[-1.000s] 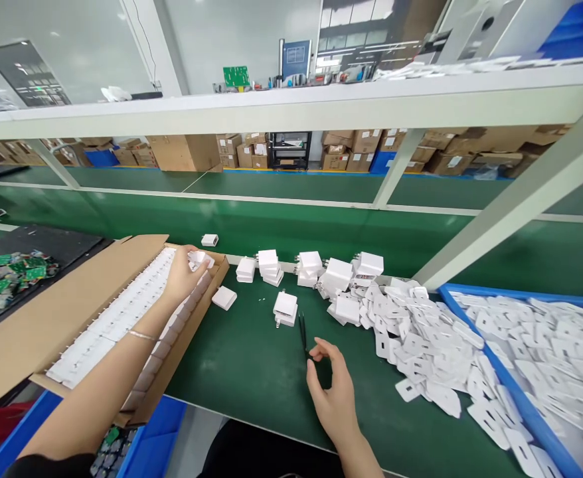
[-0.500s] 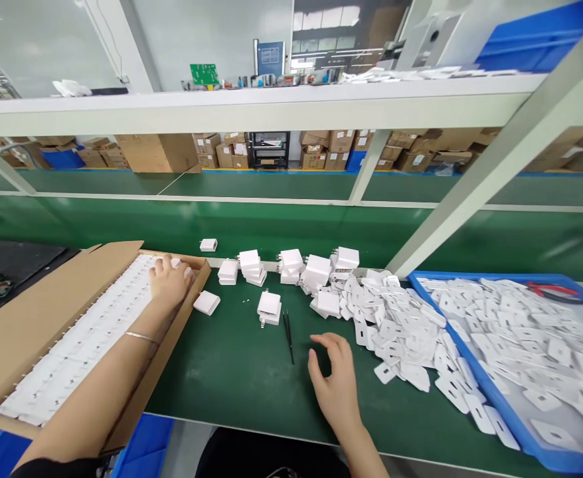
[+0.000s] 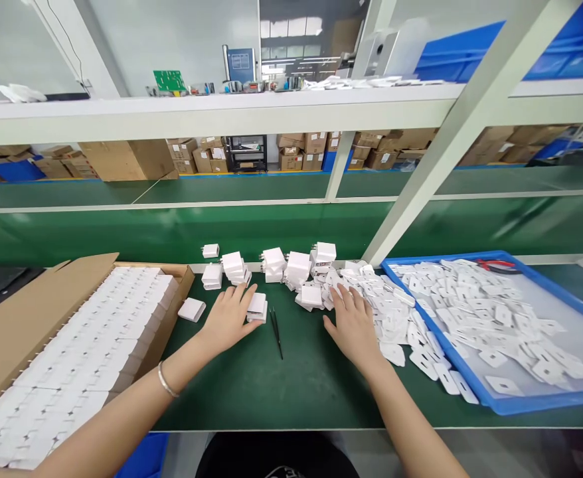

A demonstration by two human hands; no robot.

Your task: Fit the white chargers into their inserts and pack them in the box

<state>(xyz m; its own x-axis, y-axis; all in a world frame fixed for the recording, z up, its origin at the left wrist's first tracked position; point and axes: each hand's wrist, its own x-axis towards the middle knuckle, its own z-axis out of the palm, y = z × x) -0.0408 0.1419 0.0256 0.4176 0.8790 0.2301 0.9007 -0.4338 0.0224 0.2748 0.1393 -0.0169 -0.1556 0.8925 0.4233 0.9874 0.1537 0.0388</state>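
Observation:
My left hand (image 3: 229, 317), palm down with fingers spread, is beside a small stack of white charger housings (image 3: 256, 306); I see nothing gripped in it. My right hand (image 3: 354, 324) lies with fingers apart at the left edge of a heap of flat white plates (image 3: 396, 312). Black tweezers (image 3: 276, 332) rest on the green table between the hands. More white housings (image 3: 298, 268) stand in small stacks behind them. At the left, a cardboard box (image 3: 184, 282) holds rows of white housings (image 3: 97, 332).
A blue-rimmed tray (image 3: 535, 401) at the right holds many flat white plates and red-handled pliers (image 3: 498, 266). A slanted pale post (image 3: 411, 199) rises behind the heap. One housing (image 3: 192, 309) lies alone beside the box. A shelf (image 3: 196, 118) crosses above.
My left hand has moved out of the cardboard box to the stacked housings. My right hand has moved forward to the heap of plates. The view has shifted to the right.

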